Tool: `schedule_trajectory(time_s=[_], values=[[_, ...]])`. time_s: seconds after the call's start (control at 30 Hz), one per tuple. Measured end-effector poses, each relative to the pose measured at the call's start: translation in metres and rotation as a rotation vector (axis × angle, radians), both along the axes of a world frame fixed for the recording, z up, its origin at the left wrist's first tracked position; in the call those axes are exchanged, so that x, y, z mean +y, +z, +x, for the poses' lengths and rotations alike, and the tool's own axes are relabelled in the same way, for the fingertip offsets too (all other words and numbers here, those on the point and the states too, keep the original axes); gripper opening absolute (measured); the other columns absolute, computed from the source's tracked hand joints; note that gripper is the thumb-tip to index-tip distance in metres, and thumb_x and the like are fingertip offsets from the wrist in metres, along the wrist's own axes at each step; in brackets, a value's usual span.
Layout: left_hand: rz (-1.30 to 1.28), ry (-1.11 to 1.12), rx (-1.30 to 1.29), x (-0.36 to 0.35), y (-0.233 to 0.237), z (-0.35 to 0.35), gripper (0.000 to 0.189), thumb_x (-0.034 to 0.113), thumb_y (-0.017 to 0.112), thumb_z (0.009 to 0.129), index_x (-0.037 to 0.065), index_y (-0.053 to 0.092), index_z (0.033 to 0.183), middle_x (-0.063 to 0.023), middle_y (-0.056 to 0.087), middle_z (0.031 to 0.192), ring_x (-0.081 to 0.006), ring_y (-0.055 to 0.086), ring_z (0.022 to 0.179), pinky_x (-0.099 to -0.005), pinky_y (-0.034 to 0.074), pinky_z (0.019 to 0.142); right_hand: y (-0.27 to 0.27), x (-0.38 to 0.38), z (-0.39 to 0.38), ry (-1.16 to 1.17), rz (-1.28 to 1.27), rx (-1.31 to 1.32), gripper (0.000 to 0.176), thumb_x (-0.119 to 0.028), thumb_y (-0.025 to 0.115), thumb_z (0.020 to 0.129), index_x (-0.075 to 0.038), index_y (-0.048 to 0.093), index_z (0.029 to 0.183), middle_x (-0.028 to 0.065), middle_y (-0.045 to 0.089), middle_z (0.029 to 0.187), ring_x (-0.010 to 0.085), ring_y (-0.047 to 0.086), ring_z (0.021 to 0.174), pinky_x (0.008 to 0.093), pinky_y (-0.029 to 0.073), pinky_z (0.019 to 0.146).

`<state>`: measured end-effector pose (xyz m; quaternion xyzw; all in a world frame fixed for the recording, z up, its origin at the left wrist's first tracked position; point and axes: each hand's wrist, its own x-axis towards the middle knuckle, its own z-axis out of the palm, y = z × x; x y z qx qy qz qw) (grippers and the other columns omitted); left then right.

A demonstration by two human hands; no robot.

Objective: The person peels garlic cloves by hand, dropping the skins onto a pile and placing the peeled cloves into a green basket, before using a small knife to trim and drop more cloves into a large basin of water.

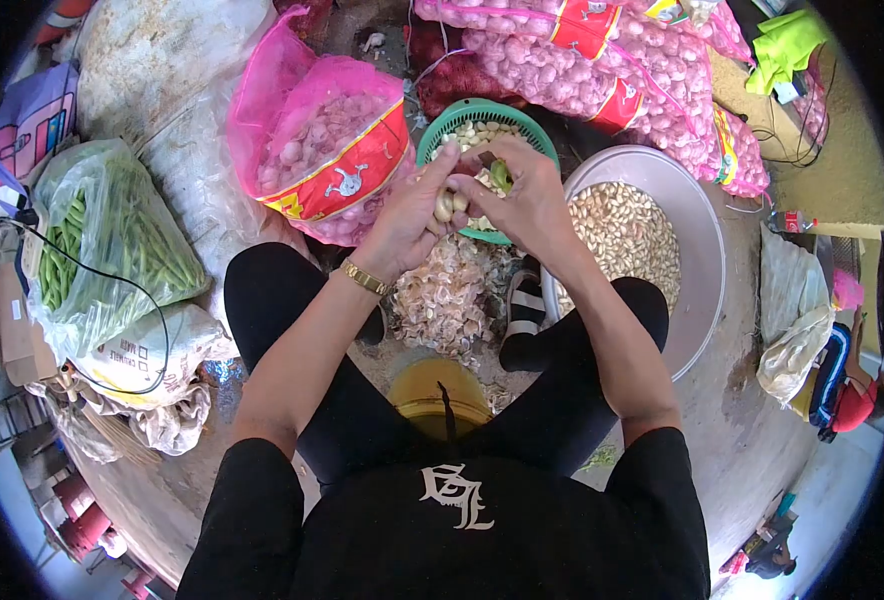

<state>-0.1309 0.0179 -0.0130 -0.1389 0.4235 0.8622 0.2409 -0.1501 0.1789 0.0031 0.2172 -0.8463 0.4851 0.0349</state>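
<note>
My left hand [412,215], with a gold watch at the wrist, holds several garlic cloves [449,205] in its curled fingers. My right hand [527,195] is closed beside it, around a small knife [487,158] whose dark blade shows only in part. Something green [501,177] shows by the right fingers. Both hands are close together above a green basket [545,135] of peeled cloves. Below them a heap of garlic skins [447,295] lies on the floor between my feet.
A wide pale basin [710,270] of cloves stands on the right. An open pink net bag [312,150] of garlic is at the left, with full net bags [662,100] behind. A bag of green beans [122,235] lies far left. People are at the right edge.
</note>
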Motion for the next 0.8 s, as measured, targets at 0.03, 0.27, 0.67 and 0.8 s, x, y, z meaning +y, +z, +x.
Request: schedule_trajectory(time_s=[0.03,0.27,0.67,0.8], values=[[0.022,-0.02,0.01,-0.001,-0.005,0.0,0.042,0.048,0.051,0.096,0.008,0.057,0.102,0.0002,0.061,0.082,-0.0088,0.059,0.066,-0.0182,0.048,0.049,-0.003,-0.001,0.0,0.0,0.0,0.0,0.029,-0.023,0.075,0.077,-0.004,0.067,0.097,0.0168,0.064,0.088,0.0352,0.063,0.082,0.0417,0.049,0.069],[0.061,-0.037,0.004,-0.011,-0.004,-0.001,0.043,0.049,0.049,0.096,0.006,0.057,0.099,-0.0039,0.06,0.082,-0.0114,0.06,0.067,-0.0168,0.045,0.046,-0.006,-0.002,-0.002,-0.001,-0.069,-0.038,0.021,-0.016,0.07,0.081,0.001,0.062,0.092,0.0167,0.063,0.085,0.0301,0.062,0.079,0.0377,0.047,0.07],[0.099,-0.09,0.017,-0.024,0.004,0.002,0.035,0.035,0.05,0.1,0.004,0.056,0.113,-0.0047,0.06,0.088,-0.0077,0.051,0.056,-0.0161,0.041,0.043,0.011,0.002,0.003,0.041,-0.315,-0.375,0.014,-0.014,0.063,0.092,-0.001,0.059,0.094,0.005,0.06,0.082,0.0104,0.055,0.083,0.027,0.044,0.079],[0.15,-0.128,0.081,-0.023,0.016,0.006,0.031,0.029,0.055,0.098,0.004,0.056,0.117,-0.0039,0.061,0.091,-0.0056,0.054,0.058,-0.0164,0.042,0.044,-0.001,0.003,0.0,0.007,-0.285,-0.291,0.013,-0.012,0.062,0.091,0.0,0.059,0.094,0.0061,0.061,0.082,0.0115,0.055,0.082,0.0284,0.045,0.078]])
